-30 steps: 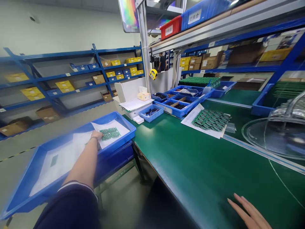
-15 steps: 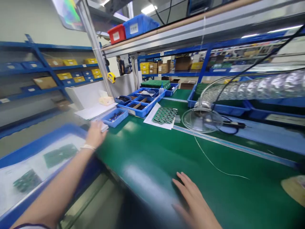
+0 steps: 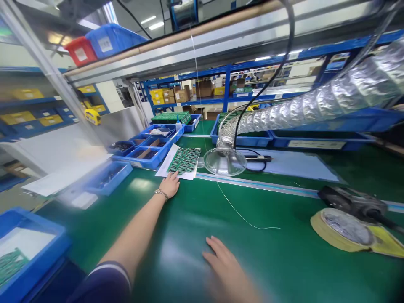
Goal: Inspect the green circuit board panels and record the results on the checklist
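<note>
My left hand (image 3: 168, 186), fingers pressed together, sits at six o'clock from the circuit boards (image 3: 184, 160) on their paper (image 3: 163, 168). My right hand (image 3: 224, 265) rests on the green mat (image 3: 189, 219), fingers loosely spread.

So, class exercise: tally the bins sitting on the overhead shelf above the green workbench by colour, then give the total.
Red bin: 1
Blue bin: 1
Total: 2
</note>
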Tool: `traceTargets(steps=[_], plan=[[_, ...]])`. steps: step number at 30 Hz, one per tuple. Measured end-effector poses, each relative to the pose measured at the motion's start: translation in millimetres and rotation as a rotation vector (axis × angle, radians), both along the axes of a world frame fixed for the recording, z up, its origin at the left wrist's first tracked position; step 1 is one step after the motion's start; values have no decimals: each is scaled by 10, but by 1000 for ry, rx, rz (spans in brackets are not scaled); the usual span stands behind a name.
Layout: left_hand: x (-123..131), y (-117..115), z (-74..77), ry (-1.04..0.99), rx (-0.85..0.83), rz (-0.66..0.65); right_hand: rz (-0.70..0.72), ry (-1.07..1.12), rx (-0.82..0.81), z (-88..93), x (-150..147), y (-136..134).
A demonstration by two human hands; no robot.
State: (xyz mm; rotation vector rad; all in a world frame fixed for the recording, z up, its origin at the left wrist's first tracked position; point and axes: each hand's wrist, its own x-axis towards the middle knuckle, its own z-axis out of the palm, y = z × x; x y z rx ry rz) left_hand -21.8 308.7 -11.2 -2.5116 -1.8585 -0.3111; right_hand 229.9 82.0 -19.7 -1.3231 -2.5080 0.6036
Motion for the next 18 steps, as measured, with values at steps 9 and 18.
traceTargets(steps=[9, 18], plan=[[-17, -13, -7, 11, 60, -3, -15, 42, 0, 40, -10, -31], [-183, -510, 65, -27, 108, -63, -13, 55, -8, 135, -26, -33]])
